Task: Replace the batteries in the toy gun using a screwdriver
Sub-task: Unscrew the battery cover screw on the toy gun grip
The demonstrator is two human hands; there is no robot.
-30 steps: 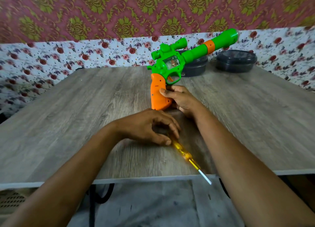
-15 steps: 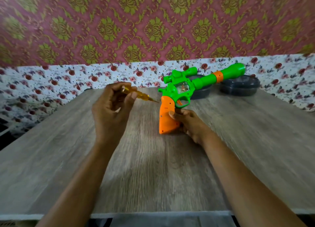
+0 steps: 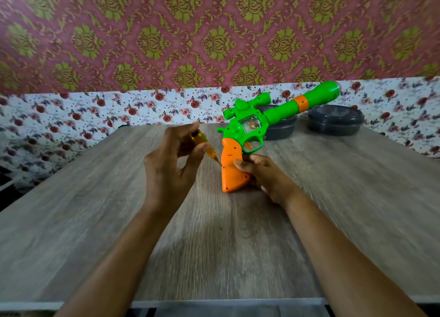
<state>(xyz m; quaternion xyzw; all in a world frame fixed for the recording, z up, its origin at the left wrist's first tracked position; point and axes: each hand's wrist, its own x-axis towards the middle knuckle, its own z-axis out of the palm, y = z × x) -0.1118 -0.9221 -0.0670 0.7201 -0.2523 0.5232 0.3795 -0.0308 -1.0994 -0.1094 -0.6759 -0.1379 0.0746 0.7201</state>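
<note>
Two bare forearms reach in from 6 o'clock over a grey wood-grain counter [image 3: 95, 221]. Near the centre, the left hand [image 3: 171, 171] has its fingers curled round a translucent yellow screwdriver [image 3: 206, 149], whose tip points toward 4 o'clock and meets a small screw on the orange grip of the toy gun [image 3: 234, 128]. At 3 o'clock from it, the right hand [image 3: 266, 176] clamps its fingers round that grip. The butt stands on the counter and the green barrel rises toward 2 o'clock. Behind, at 1 o'clock, sit two dark round containers [image 3: 335, 120] against a floral wall covering [image 3: 95, 116].
</note>
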